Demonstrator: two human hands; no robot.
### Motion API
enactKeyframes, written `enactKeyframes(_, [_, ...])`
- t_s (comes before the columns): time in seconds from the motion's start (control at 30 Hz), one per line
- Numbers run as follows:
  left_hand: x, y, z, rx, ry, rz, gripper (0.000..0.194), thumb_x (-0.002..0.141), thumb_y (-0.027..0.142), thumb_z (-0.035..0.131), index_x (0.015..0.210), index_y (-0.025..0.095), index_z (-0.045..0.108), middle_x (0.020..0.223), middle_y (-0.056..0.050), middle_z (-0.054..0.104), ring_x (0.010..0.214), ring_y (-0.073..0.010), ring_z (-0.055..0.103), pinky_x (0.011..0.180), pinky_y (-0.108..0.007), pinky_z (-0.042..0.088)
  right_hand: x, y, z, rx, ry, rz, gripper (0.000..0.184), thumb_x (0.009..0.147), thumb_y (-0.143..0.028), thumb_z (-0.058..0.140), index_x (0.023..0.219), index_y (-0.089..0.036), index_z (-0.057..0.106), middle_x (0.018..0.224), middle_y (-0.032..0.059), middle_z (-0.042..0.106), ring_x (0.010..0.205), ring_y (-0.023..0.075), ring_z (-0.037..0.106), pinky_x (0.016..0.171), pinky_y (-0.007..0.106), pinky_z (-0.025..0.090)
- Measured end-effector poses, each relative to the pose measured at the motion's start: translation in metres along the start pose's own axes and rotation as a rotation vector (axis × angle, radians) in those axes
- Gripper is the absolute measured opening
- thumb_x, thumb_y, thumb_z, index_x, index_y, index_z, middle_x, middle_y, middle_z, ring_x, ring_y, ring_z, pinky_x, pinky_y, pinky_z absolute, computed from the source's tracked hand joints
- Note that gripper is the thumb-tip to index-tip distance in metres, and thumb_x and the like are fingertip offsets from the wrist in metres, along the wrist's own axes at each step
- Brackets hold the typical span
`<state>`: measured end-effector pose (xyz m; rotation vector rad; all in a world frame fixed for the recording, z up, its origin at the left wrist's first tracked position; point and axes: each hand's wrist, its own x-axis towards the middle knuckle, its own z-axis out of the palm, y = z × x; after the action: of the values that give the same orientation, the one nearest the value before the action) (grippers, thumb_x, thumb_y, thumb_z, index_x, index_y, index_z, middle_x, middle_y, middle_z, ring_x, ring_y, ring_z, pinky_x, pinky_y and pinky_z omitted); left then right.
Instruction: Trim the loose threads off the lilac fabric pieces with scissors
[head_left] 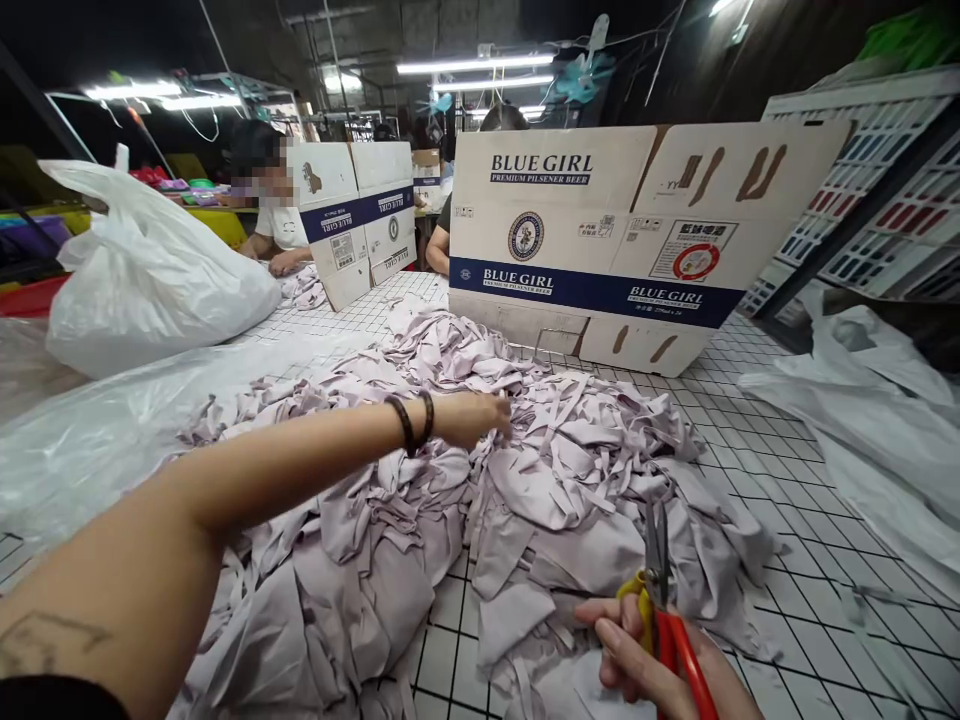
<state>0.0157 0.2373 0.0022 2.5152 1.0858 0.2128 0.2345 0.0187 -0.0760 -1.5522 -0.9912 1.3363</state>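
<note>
A big heap of pale lilac fabric pieces (540, 470) covers the white gridded table (780, 480). My left hand (476, 417), with dark bracelets on the wrist, reaches across the heap, its fingers curled down into the cloth near the top. My right hand (645, 665) sits at the bottom edge, closed on small scissors (661, 590) with red and yellow handles, blades pointing up over the fabric.
A Blue Girl beer carton (600, 240) stands behind the heap, with a second carton (360, 215) further left. A full white plastic bag (150, 270) lies at the left and clear plastic sheeting (870, 420) at the right. Other people work behind the cartons. White crates (885, 190) stack at far right.
</note>
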Motion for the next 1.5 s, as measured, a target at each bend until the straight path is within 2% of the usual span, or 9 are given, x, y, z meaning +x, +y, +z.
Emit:
enactKeyframes(0.1, [-0.009,-0.005,0.035,0.050,-0.048,0.056,0.027,0.094,0.030,0.057,0.116,0.016,0.060,0.116,-0.009,0.063,0.098,-0.0207,0.063,0.084,-0.041,0.055,-0.002,-0.002,-0.006,-0.012,-0.030,-0.013,0.042,0.069,-0.058,0.072,0.062,-0.021,0.055,0.086,0.0097,0.074,0.053,0.0167,0.061,0.051,0.029,0.046])
enactKeyframes(0.23, [-0.035,-0.008,0.025,0.102,0.073,0.082,0.023,0.095,0.013,0.047,0.094,0.006,0.069,0.090,-0.008,0.067,0.087,-0.0203,0.065,0.081,-0.035,0.052,-0.011,-0.003,-0.011,-0.049,-0.079,-0.029,0.045,0.072,-0.062,0.068,0.063,-0.020,0.058,0.066,0.0073,0.069,0.057,0.0194,0.061,0.055,0.030,0.046])
enactKeyframes(0.37, [-0.099,0.019,0.020,0.071,0.226,0.182,0.019,0.091,0.008,0.052,0.097,0.010,0.070,0.093,-0.010,0.068,0.082,-0.0168,0.065,0.075,-0.028,0.055,-0.013,-0.011,0.001,0.078,-0.069,-0.038,0.042,0.075,-0.059,0.070,0.070,-0.017,0.064,0.067,0.0065,0.070,0.060,0.0181,0.061,0.057,0.028,0.047])
enactKeyframes(0.53, [-0.183,0.068,0.069,-0.152,0.523,0.422,0.025,0.090,0.003,0.050,0.105,0.013,0.067,0.094,-0.010,0.069,0.087,-0.0146,0.067,0.076,-0.021,0.056,-0.011,-0.028,0.050,0.410,-0.183,0.115,0.042,0.067,-0.049,0.082,0.086,-0.014,0.067,0.085,0.0093,0.073,0.070,0.0224,0.070,0.056,0.027,0.050])
enactKeyframes(0.83, [-0.212,0.123,0.158,-0.830,0.790,0.007,0.030,0.084,0.004,0.060,0.100,0.025,0.075,0.096,-0.005,0.058,0.090,-0.0130,0.062,0.077,-0.019,0.053,-0.017,-0.021,0.088,0.603,-0.181,0.092,0.041,0.049,-0.028,0.092,0.068,-0.019,0.056,0.061,-0.0064,0.056,0.053,0.0083,0.053,0.052,0.021,0.046])
enactKeyframes(1.03, [-0.197,0.135,0.159,-2.135,0.370,-0.410,0.030,0.073,0.025,0.071,0.102,0.017,0.066,0.101,-0.009,0.068,0.085,-0.0210,0.069,0.080,-0.032,0.051,-0.017,-0.029,0.077,0.542,-0.125,-0.018,0.040,0.051,-0.026,0.091,0.066,-0.020,0.055,0.066,-0.0062,0.054,0.058,0.0089,0.052,0.054,0.021,0.046])
enactKeyframes(1.13, [-0.190,0.135,0.152,-2.153,0.189,-0.507,0.034,0.079,0.040,0.070,0.095,0.010,0.067,0.087,-0.012,0.071,0.069,-0.0187,0.069,0.070,-0.030,0.051,-0.018,-0.031,0.077,0.498,-0.142,-0.036,0.036,0.055,-0.027,0.089,0.068,-0.020,0.056,0.067,-0.0061,0.054,0.057,0.0088,0.051,0.050,0.021,0.044])
enactKeyframes(1.33, [-0.191,0.134,0.146,-1.981,0.185,-0.432,0.033,0.076,0.037,0.077,0.092,0.008,0.072,0.074,-0.006,0.072,0.049,-0.0069,0.058,0.051,-0.018,0.043,-0.023,-0.034,0.073,0.448,-0.151,-0.079,0.035,0.057,-0.025,0.087,0.068,-0.020,0.055,0.070,-0.0058,0.053,0.062,0.0097,0.052,0.055,0.021,0.044])
enactKeyframes(1.5, [-0.198,0.133,0.146,-2.389,-0.224,-0.412,0.057,0.088,0.058,0.053,0.110,0.008,0.069,0.079,-0.008,0.070,0.056,-0.0134,0.063,0.046,-0.022,0.045,-0.030,-0.038,0.069,0.476,-0.225,-0.117,0.032,0.062,-0.022,0.085,0.070,-0.021,0.054,0.073,-0.0051,0.053,0.069,0.0106,0.052,0.067,0.023,0.046])
